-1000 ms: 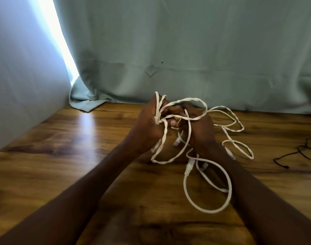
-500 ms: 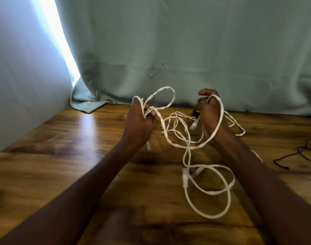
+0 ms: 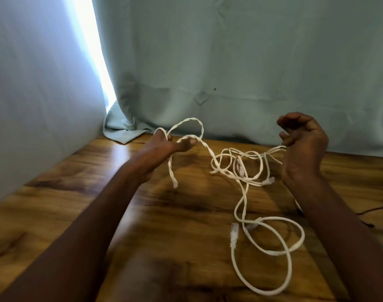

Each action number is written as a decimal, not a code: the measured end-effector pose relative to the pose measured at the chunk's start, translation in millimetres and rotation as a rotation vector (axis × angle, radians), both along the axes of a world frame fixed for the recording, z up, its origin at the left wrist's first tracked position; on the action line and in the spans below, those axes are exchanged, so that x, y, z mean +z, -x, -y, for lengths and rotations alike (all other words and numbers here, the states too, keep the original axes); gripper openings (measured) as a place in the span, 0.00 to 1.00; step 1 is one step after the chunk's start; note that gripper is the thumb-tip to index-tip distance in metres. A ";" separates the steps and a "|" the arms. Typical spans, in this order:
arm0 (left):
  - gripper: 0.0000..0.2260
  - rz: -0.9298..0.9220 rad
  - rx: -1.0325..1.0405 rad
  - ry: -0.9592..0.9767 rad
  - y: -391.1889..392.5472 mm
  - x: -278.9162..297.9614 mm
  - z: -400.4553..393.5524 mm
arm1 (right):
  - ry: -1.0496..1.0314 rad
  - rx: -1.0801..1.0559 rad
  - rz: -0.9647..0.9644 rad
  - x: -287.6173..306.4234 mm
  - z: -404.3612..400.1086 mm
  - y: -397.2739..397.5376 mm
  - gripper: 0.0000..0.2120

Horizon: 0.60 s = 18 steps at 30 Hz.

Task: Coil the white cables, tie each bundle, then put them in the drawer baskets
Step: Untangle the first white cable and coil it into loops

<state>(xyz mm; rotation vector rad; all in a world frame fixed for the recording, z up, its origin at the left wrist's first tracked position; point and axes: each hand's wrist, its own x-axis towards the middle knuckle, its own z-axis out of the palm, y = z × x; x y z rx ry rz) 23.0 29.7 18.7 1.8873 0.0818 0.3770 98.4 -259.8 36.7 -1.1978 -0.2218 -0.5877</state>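
Above table, left hand (image 3: 164,143), right hand (image 3: 303,144), seemingly pinching cables (image 3: 240,168)

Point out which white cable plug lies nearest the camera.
The clear-tipped white plug lying on the wooden table, left of the big bottom loop; the other plugs sit farther back.

Two hands are showing: the left hand (image 3: 164,144) and the right hand (image 3: 303,147), each holding strands of the white cables (image 3: 240,171). The white cables are lying as one tangle, and how many separate cables are making it up cannot be told. Three plug ends are showing plainly: one connector (image 3: 234,235) near the lower loops, one connector (image 3: 270,181) at the tangle's right edge, and one blurred cable end (image 3: 175,184) hanging below the left hand; others may be lying hidden in the tangle. One dark cable (image 3: 375,214) is lying at the right edge. One wooden tabletop (image 3: 77,203) and one pale curtain (image 3: 251,62) are filling the remainder.
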 end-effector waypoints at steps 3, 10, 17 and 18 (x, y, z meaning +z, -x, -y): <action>0.43 0.084 -0.012 0.004 3.4 7.4 -14.3 | 0.125 -0.019 0.149 1.7 -8.1 12.8 0.16; 0.32 0.019 0.424 -0.391 1.7 -4.7 -34.7 | 0.403 0.184 0.254 -4.3 -33.8 31.9 0.11; 0.28 0.044 0.058 -0.340 10.9 13.4 9.6 | 0.529 0.401 0.298 -5.4 -49.4 49.4 0.11; 0.27 0.054 0.046 -0.333 13.2 15.6 19.2 | 0.565 0.424 0.296 -3.4 -51.1 52.0 0.12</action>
